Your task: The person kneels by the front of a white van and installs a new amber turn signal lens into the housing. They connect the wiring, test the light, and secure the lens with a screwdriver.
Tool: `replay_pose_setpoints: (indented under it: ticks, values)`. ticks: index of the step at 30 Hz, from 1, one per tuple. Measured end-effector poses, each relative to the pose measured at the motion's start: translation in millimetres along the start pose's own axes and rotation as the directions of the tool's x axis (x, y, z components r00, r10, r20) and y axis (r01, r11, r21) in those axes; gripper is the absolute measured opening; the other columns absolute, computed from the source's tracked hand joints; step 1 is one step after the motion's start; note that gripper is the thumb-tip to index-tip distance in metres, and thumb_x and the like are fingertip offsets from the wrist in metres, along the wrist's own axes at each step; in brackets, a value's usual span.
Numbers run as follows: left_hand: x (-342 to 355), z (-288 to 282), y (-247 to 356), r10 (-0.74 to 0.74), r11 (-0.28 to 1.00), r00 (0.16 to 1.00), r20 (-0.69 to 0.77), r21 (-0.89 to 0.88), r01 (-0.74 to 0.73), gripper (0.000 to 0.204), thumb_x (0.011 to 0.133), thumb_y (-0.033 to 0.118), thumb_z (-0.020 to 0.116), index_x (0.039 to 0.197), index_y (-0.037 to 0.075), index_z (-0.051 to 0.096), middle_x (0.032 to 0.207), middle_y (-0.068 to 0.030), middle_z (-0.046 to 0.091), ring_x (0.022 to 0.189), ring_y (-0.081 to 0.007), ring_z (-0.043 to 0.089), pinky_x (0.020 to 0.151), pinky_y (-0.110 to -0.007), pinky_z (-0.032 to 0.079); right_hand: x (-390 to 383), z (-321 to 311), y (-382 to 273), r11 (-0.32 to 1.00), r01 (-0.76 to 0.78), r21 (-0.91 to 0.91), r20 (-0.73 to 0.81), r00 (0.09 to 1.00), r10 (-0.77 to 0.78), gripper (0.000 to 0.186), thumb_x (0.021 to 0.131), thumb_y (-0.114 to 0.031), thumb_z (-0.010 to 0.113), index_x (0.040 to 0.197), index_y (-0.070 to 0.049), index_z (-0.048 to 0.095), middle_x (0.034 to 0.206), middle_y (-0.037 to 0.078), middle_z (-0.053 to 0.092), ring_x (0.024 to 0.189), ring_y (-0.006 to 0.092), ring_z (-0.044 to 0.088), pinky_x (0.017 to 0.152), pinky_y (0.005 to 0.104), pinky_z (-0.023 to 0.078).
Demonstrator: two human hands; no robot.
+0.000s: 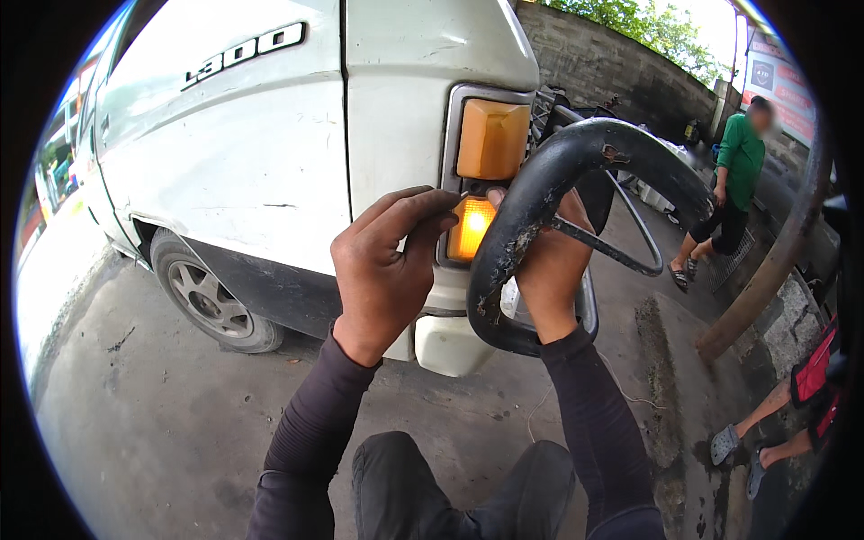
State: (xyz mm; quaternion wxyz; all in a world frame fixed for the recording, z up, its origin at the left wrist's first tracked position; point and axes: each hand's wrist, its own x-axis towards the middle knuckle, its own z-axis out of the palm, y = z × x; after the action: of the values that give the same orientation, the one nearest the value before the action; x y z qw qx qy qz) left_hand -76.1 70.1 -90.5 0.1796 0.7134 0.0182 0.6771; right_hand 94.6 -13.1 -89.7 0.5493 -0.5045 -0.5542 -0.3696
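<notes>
Beside a lit amber lamp (472, 230) at the corner of a white van (243, 153), the left hand (387, 256) pinches thumb and fingers together; the right hand (551, 265) sits partly behind a black bar (520, 216), its grip impossible to tell. That cramped reach could cause slipping or scraped knuckles. A grey frame (451, 121) contains the lamp and an orange lens (491, 140) above.

Left hand (389, 256) at lit lamp (471, 229) — right hand (551, 270) partly behind bar (524, 202)
</notes>
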Motion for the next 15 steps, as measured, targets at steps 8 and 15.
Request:
replay_pose_setpoints:
  ticks: [8,15]
  values:
    - [8,11,-6,0.045,0.995,0.998,0.052,0.091,-0.05,0.023,0.086,-0.008,0.073,0.106,0.001,0.079,0.1,-0.0129,0.079,0.087,-0.0222,0.078,0.078,-0.03,0.062,-1,2,0,0.996,-0.08,0.026,-0.027,0.996,0.081,0.032,0.086,-0.014,0.088,0.11,-0.003,0.071,0.102,0.008,0.074,0.092,0.0199,0.072,0.085,0.0338,0.056]
    - [18,12,-8,0.223,0.926,0.958,0.179,0.268,-0.265,0.026,0.085,-0.007,0.074,0.108,0.003,0.079,0.103,-0.0135,0.076,0.087,-0.0265,0.076,0.076,-0.035,0.063,3,2,-5,0.992,-0.007,0.123,-0.081,0.997,0.017,0.024,0.08,0.002,0.076,0.102,-0.003,0.069,0.093,0.01,0.069,0.09,0.0307,0.067,0.078,0.04,0.051]
